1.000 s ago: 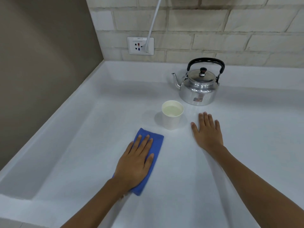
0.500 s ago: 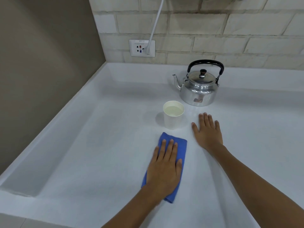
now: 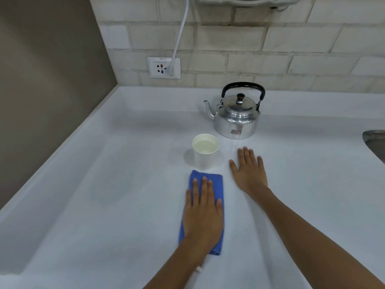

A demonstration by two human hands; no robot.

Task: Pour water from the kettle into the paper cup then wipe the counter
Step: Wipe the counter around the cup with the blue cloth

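A white paper cup (image 3: pixel 205 158) with water in it stands upright on the white counter (image 3: pixel 114 195). Behind it to the right sits a shiny metal kettle (image 3: pixel 236 119) with a black handle, its spout pointing left. A folded blue cloth (image 3: pixel 216 180) lies flat just in front of the cup. My left hand (image 3: pixel 203 213) presses flat on the cloth, fingers together and pointing toward the cup. My right hand (image 3: pixel 249 171) rests palm down on the bare counter right of the cloth, fingers spread, holding nothing.
A brick wall runs along the back with a wall socket (image 3: pixel 163 67) and a white cable (image 3: pixel 179 36) plugged in. A brown side wall (image 3: pixel 41 80) borders the counter's left. The rim of a steel sink (image 3: pixel 375 142) shows at the right edge.
My left hand has slid the blue cloth to the right across the counter, ending right in front of the cup. My right hand, the cup and the kettle have stayed put.
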